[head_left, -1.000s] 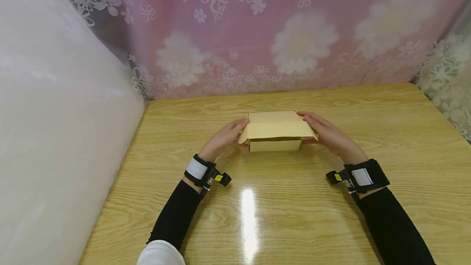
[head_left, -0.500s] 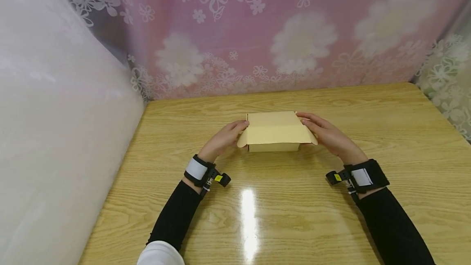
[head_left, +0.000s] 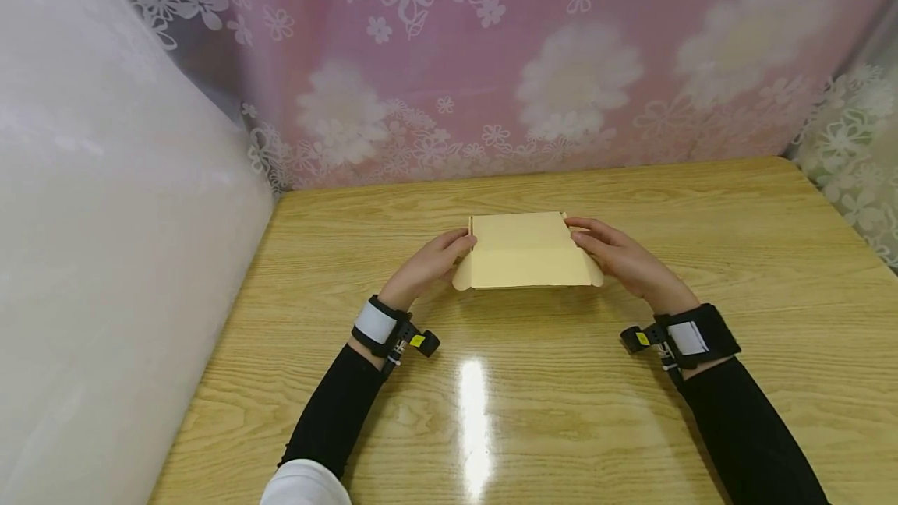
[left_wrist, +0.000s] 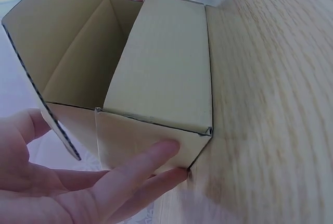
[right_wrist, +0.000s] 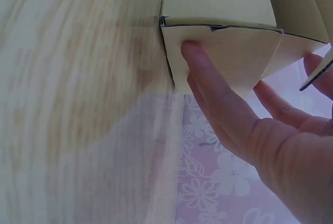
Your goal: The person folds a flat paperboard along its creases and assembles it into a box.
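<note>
A plain tan cardboard box (head_left: 519, 234) sits on the table in the head view, its lid tilted down toward me and covering the front wall. Both wrist views show the lid raised off the walls, and the left one shows the hollow inside. My left hand (head_left: 431, 265) holds the box's left end, thumb at the lid's edge and fingers (left_wrist: 151, 164) against the end wall. At the right end, my right hand (head_left: 620, 256) holds it likewise, with fingers (right_wrist: 208, 75) on the end wall. Side flaps (head_left: 462, 275) stick out at the lid's front corners.
The wood-grain table (head_left: 561, 411) extends around the box, with a bright reflection in front. A pink flowered curtain (head_left: 449, 61) hangs behind its far edge. White sheeting (head_left: 126, 217) borders the left side. Each wrist wears a strapped camera (head_left: 424, 342).
The lid has swung down toward me, hiding the front wall that showed below it in the head view. Both thumbs have lowered slightly with it, and the hands stay at the box ends.
</note>
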Tool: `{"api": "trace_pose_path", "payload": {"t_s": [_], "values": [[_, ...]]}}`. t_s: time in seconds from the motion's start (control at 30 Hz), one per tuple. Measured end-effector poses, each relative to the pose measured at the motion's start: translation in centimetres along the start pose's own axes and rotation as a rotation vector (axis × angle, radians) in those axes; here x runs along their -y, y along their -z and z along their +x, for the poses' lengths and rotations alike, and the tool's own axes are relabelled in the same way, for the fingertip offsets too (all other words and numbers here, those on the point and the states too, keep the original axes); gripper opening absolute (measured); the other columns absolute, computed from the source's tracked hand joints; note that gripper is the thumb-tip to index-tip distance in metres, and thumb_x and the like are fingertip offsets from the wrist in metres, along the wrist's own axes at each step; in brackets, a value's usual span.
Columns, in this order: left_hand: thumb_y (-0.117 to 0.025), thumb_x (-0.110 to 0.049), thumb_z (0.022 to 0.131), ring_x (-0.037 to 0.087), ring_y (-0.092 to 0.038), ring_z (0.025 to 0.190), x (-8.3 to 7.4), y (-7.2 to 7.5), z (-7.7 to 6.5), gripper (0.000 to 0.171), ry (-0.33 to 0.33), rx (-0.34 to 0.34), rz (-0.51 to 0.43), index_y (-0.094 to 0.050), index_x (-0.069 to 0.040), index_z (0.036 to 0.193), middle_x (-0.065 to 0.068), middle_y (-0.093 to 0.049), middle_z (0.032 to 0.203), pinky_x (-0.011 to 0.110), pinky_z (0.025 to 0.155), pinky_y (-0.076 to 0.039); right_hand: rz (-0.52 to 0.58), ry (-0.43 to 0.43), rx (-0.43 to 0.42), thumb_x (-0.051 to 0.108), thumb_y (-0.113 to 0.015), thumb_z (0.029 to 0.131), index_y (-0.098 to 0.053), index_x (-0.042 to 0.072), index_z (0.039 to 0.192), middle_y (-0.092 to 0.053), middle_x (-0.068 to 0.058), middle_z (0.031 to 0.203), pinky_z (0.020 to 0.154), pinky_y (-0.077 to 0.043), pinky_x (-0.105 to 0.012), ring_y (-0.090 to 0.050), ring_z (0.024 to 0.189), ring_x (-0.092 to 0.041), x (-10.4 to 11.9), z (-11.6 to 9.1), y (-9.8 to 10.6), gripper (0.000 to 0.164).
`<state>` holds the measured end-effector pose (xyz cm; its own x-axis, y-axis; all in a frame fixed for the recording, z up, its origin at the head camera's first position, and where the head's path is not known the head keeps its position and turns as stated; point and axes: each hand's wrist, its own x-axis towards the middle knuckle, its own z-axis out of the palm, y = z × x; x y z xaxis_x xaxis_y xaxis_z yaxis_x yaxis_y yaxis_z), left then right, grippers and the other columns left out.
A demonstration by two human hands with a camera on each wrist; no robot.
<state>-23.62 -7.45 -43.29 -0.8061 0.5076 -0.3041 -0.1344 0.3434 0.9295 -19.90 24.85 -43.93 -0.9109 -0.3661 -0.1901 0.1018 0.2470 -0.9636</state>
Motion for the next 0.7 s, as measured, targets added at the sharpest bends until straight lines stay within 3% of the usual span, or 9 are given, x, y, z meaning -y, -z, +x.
{"api": "trace_pose_path", "payload": {"t_s": [0.1, 0.4, 0.7], "values": [[-0.037, -0.038, 0.109, 0.034, -0.028, 0.149, 0.05, -0.03, 0.00, 0.066, -0.002, -0.003, -0.003, -0.015, -0.002, 0.160, 0.019, -0.025, 0.163, 0.054, 0.116, -0.033, -0.011, -0.001, 0.001, 0.038, -0.040, 0.109, -0.016, 0.007, 0.161, -0.015, -0.023, 0.164, 0.092, -0.049, -0.032, -0.034, 0.139, -0.040, -0.02, 0.05, -0.01, 0.066], [-0.043, -0.038, 0.108, 0.034, -0.038, 0.144, 0.06, -0.13, -0.13, 0.066, 0.021, -0.008, -0.030, -0.018, -0.007, 0.161, 0.019, -0.035, 0.157, 0.052, 0.113, -0.038, -0.011, 0.003, 0.001, 0.032, -0.044, 0.109, -0.017, 0.006, 0.160, -0.014, -0.025, 0.164, 0.108, -0.033, -0.065, -0.022, 0.147, -0.047, -0.22, 0.07, -0.03, 0.064], [-0.046, -0.036, 0.107, 0.033, -0.038, 0.144, 0.14, -0.12, -0.24, 0.067, 0.028, -0.006, -0.023, -0.016, -0.009, 0.161, 0.017, -0.034, 0.159, 0.050, 0.115, -0.036, -0.027, -0.002, 0.007, 0.032, -0.046, 0.108, -0.017, 0.007, 0.161, -0.014, -0.026, 0.163, 0.110, -0.024, -0.073, -0.017, 0.148, -0.050, -0.17, 0.03, -0.07, 0.065]]}}
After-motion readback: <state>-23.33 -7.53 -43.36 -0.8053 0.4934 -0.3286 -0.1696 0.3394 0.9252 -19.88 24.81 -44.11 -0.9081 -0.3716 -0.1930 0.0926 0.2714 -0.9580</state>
